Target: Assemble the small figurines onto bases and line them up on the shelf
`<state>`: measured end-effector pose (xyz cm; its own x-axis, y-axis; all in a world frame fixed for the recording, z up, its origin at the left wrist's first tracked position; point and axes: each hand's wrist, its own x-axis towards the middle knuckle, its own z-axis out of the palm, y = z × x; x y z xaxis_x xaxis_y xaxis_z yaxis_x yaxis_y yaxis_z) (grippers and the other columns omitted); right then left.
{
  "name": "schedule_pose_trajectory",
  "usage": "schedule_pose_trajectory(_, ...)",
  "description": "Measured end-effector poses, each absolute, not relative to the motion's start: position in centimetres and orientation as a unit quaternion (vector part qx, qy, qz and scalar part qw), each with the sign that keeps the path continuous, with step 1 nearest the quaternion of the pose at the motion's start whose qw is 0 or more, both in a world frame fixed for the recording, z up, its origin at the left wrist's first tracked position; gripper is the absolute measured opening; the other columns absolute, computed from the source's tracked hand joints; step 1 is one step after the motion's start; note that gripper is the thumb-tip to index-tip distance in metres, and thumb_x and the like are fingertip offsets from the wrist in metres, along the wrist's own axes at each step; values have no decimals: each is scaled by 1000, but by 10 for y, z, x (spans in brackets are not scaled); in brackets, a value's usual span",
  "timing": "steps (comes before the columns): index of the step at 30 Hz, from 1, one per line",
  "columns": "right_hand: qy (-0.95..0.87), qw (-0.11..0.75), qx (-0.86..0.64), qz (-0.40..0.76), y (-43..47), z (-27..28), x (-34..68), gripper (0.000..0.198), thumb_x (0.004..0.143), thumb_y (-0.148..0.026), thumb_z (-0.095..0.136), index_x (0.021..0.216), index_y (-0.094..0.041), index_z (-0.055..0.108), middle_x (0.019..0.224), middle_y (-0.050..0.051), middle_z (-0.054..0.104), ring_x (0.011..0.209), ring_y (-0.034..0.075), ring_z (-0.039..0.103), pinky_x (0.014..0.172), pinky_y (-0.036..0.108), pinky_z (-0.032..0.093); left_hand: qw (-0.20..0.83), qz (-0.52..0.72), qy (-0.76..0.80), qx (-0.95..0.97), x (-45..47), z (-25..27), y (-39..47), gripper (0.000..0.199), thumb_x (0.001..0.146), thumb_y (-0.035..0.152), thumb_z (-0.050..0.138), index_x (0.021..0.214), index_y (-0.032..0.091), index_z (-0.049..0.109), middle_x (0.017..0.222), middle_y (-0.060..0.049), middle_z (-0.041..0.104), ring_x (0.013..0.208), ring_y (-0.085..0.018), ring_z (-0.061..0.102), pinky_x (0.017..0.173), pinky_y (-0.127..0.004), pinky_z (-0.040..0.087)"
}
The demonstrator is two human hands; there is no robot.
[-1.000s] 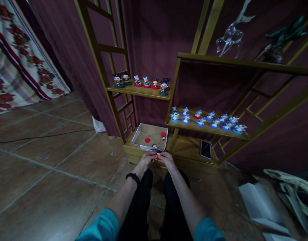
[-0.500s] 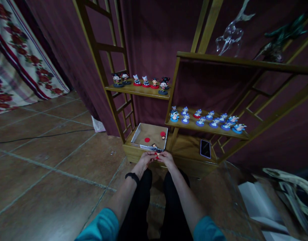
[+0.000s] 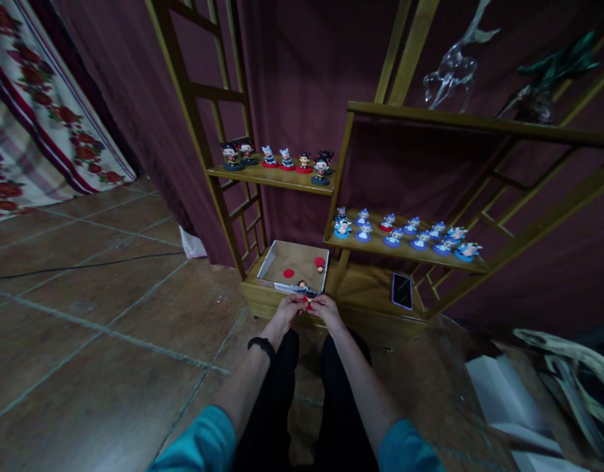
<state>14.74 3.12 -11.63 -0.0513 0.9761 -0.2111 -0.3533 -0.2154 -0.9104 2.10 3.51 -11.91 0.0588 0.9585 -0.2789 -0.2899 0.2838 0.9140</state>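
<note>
Between my two hands is a small figurine (image 3: 310, 300) with black hair and red on it, held just in front of a shallow open box. My left hand (image 3: 291, 308) closes on it from the left, and my right hand (image 3: 326, 309) pinches it from the right. The fingers hide much of its lower part. Inside the cardboard box (image 3: 267, 263) lie two red discs (image 3: 289, 273), a small figurine (image 3: 320, 269) by the right disc, and another dark-haired figurine (image 3: 302, 284) at the near wall.
Several figurines stand on the upper left shelf (image 3: 277, 178) and on the right shelf (image 3: 405, 248). A phone (image 3: 402, 290) lies on the lower board. Above stands a clear deer ornament (image 3: 452, 72). White boxes (image 3: 503, 396) rest on the floor at right.
Both hands stay close together on the figurine, with only a very slight shift. The box and the shelved figurines look unchanged.
</note>
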Motion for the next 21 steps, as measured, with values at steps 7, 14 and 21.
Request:
schedule_pose_trajectory(7, -354, 511, -451, 640, 32, -122, 148, 34, 44, -34, 76, 62, -18, 52, 67, -2, 64, 57, 15, 63, 63, 33, 53, 633, 478, 496, 353, 21, -121, 37, 24, 49, 15, 71, 72, 10, 67, 55, -2, 62, 43, -6, 47, 43, -18, 29)
schedule_pose_trajectory(14, -344, 508, -472, 633, 34, -124, 147, 33, 43, -32, 76, 59, -17, 51, 64, -3, 62, 51, 13, 62, 60, 32, 53, 631, 478, 500, 351, 23, -119, 36, 24, 49, 14, 70, 73, 10, 66, 55, -2, 62, 43, -6, 48, 44, -18, 30)
schedule_pose_trajectory(21, -345, 511, -475, 627, 35, -123, 147, 33, 44, -31, 75, 61, -18, 50, 62, -3, 61, 53, 14, 62, 59, 31, 53, 632, 496, 501, 323, 25, -118, 34, 25, 53, 15, 70, 77, 12, 62, 58, -1, 61, 47, -7, 51, 48, -19, 35)
